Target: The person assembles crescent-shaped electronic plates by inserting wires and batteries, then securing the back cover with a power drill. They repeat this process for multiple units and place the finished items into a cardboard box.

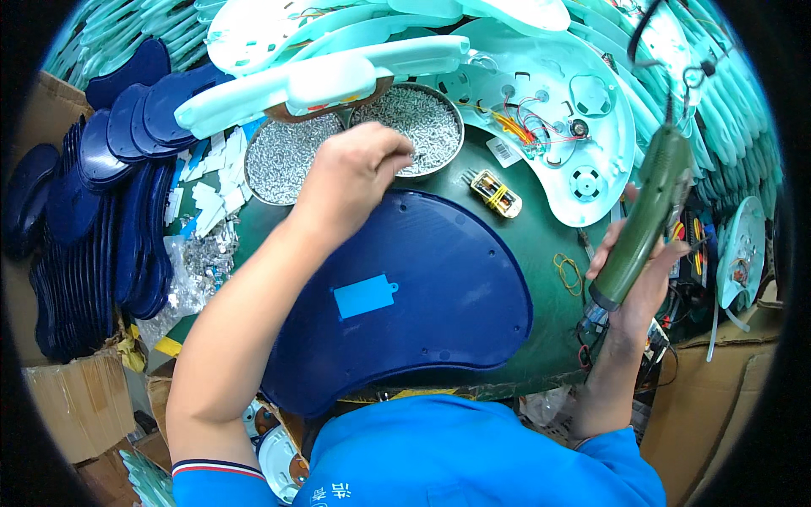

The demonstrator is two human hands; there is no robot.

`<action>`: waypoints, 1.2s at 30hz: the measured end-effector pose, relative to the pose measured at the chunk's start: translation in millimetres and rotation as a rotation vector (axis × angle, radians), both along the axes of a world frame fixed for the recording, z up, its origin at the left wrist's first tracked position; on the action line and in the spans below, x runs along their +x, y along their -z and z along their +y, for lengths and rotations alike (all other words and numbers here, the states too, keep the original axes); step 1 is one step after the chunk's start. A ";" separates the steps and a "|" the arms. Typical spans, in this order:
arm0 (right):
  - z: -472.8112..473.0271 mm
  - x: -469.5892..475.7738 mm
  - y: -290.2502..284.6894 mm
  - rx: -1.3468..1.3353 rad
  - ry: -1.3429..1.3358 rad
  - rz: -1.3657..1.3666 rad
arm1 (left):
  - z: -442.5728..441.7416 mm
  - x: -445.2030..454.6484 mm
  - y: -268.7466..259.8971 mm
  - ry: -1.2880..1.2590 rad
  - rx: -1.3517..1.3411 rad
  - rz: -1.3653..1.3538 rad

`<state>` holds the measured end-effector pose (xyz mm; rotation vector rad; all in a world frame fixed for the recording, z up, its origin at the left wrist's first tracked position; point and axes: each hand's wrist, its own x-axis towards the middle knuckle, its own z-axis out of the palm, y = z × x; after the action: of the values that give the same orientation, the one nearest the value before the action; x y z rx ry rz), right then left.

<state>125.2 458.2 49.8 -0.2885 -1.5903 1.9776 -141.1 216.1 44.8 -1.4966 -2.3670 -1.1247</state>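
Observation:
My left hand [358, 165] is over the near edge of a round bowl of small metal screws [437, 127], its fingertips pinched together; whether a screw is between them cannot be told. A second bowl of screws [279, 161] stands partly behind it. In my right hand [640, 272] is a green electric screwdriver [646, 215], its metal nose pointing down toward my forearm. Before me lies a dark blue curved plastic panel [443, 279] bearing a light blue rectangular piece [365, 296]. A teal plastic housing [570, 127] with wires and a small speaker lies beyond it.
Stacked blue panels [127, 241] stand at left, beside white plates [212, 196] and bagged metal parts [203, 260]. Teal housings [728, 127] are piled at back and right. A battery-like part with yellow wire [496, 193] lies on the green tabletop [551, 253]. A cardboard box [709, 405] stands lower right.

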 end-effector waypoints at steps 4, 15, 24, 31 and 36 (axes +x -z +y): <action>-64.4 -36.3 -43.4 -0.323 -0.003 0.294 | -39.8 62.9 -8.9 0.081 -0.082 -0.213; -130.3 -77.7 -30.7 -0.881 -0.575 0.519 | -98.0 135.3 -11.7 -0.037 -0.074 -0.776; -161.4 -71.9 -47.6 -0.009 -0.453 0.247 | -112.3 137.7 4.8 -0.027 -0.041 -0.144; -168.4 -71.0 -34.2 0.074 -0.566 0.480 | -115.0 142.7 -0.1 -0.039 -0.052 -0.171; -164.4 -68.7 -30.1 0.094 -0.570 0.519 | -113.6 145.6 2.2 -0.010 0.028 -0.263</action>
<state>56.5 293.8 79.9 0.7372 -1.5017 2.1222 4.4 102.5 42.5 -1.4031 -2.5068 -1.4247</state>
